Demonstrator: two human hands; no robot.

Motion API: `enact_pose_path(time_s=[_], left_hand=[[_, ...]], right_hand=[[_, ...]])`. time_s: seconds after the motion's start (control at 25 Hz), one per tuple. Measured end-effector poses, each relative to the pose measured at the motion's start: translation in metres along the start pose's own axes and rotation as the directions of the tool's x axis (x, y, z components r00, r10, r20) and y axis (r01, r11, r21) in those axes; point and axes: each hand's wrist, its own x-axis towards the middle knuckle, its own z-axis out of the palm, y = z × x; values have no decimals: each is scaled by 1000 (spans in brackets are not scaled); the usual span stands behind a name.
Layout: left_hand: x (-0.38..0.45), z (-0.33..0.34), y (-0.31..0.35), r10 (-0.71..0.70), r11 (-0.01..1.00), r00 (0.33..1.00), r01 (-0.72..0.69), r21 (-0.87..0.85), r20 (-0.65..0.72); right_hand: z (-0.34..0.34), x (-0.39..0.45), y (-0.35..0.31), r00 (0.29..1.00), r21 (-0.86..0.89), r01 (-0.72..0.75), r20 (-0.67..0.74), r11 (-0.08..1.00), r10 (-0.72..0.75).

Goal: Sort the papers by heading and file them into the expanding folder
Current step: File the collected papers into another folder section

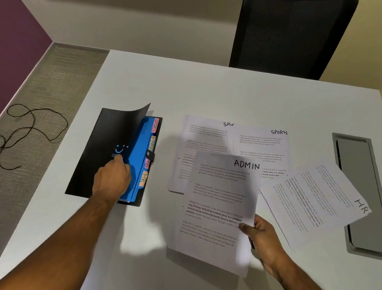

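Observation:
A black expanding folder (98, 153) lies on the left of the white table (134, 85), its cover lifted. Blue dividers (140, 154) show, with tabs reading SPORTS, FINANCE, ADMIN and HR. My left hand (112, 178) rests on the folder, fingers tucked in among the blue dividers. My right hand (261, 233) pinches the lower right edge of a printed sheet headed ADMIN (218, 202), held just above the table. Behind it lie two sheets headed SPORTS (275, 137), partly overlapped. A sheet headed HR (314, 198) lies turned sideways at the right.
A grey cable hatch (361, 176) is set into the table at the right edge, partly under the HR sheet. A black mesh chair (295, 31) stands behind the table. A dark cord (22, 131) loops on the carpet at the left.

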Motion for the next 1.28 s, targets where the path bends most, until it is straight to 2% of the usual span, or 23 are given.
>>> enact_pose_path(time_s=[0.12,0.28,0.4,0.56,0.84,1.28], left_hand=[[-5,-7,-4,35,999,997,-37,-22,-62],[-10,-15,-10,73,994,990,-82,-72,-119],[-15,-19,-14,146,982,974,-165,-97,-174],[-10,-17,-17,238,970,956,-226,88,-172],[-15,8,-8,183,977,963,-156,144,-199],[-16,43,-7,147,981,980,-126,149,-136]], right_hand=[[1,3,-3,1000,-25,5,9,1000,-4],[9,5,-29,992,-38,91,88,995,-87],[21,9,-51,993,-33,99,62,995,-96],[32,11,-53,994,-45,98,47,994,-96],[21,3,-28,988,56,124,82,991,-128],[-2,8,-11,997,94,71,9,993,-72]])
